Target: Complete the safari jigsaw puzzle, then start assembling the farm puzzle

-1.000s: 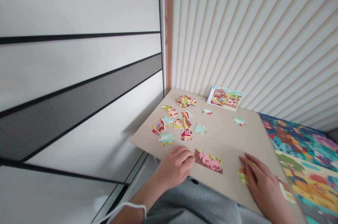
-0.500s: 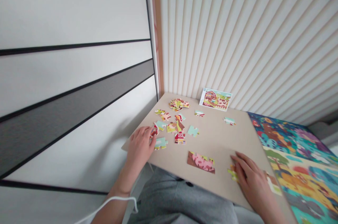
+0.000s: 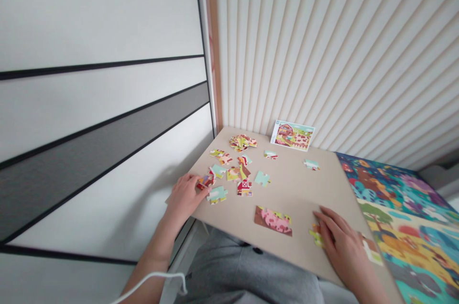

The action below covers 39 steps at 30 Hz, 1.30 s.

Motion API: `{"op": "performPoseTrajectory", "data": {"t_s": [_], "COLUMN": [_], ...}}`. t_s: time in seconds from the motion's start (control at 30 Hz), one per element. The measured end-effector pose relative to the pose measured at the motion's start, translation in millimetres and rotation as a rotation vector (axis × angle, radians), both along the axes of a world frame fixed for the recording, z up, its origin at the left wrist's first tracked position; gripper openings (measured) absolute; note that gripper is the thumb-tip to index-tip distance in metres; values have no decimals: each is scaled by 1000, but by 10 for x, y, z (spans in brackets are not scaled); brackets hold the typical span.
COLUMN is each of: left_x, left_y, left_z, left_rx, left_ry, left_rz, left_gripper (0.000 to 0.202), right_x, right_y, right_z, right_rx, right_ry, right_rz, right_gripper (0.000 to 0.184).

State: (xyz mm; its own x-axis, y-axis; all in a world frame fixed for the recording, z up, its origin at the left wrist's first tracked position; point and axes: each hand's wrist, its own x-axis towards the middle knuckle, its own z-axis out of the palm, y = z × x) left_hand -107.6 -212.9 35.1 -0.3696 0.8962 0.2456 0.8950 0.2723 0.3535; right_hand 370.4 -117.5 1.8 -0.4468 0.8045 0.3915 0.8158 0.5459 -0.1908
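Red-and-purple puzzle piece (image 3: pixel 205 181), left of centre: near edge covered by left hand (image 3: pixel 185 194); grip unclear.
Green-and-yellow puzzle piece (image 3: pixel 315 235), lower right: partly hidden under right hand (image 3: pixel 339 242); hold indeterminable.
Brown-and-white piece (image 3: pixel 373 251), lower right: left end behind same hand.
Heaped pieces (image 3: pixel 243 142), centre: undermost concealed, uncountable.
Picture card (image 3: pixel 292 135), right of centre: margin print illegibly small.
Both forearms, white cable (image 3: pixel 154 274), grey trousers (image 3: pixel 229 270): cropped by bottom edge.
Colourful mat (image 3: pixel 409 227): cropped, right and bottom edges.

Joined puzzle pieces (image 3: pixel 273 221): spotted pink, brown, lime
Barn piece (image 3: pixel 245 187): red, white crossing lines
Piece beside barn (image 3: pixel 263 178): pale aqua
Tabletop (image 3: pixel 287 189): plain beige
Cabinet (image 3: pixel 107 7): white, grey band, black strips
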Motion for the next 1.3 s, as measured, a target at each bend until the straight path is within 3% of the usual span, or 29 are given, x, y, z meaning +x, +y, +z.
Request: {"op": "performPoseTrajectory", "data": {"t_s": [0.33, 0.5, 0.6, 0.87, 1.07, 1.17, 1.3], "left_x": [-99, -53, -38, 236, 366, 346, 312], "left_y": [26, 47, 48, 123, 264, 313, 357], "left_z": [-47, -81, -87, 174, 239, 204, 96], "left_rx": [122, 222, 266, 244, 198, 229, 245], "left_ry": [-182, -253, -402, -894, -926, -929, -949], "left_rz": [-180, -170, -173, -264, -299, -286, -272], "left_gripper": [39, 41, 39, 36, 33, 36, 43], "right_x": [-24, -8, -10, -39, -37, -184, -767], "right_y": [-28, -1, 1, -14, -16, -34, -43], "right_z": [34, 7, 12, 48, 140, 298, 575], "right_rx": [7, 20, 20, 13, 66, 91, 3], "right_ry": [-21, 7, 20, 18, 31, 36, -14], "right_rz": [-17, 3, 11, 15, -7, 2, 200], "right_gripper": [35, 35, 36, 35, 33, 31, 32]}}
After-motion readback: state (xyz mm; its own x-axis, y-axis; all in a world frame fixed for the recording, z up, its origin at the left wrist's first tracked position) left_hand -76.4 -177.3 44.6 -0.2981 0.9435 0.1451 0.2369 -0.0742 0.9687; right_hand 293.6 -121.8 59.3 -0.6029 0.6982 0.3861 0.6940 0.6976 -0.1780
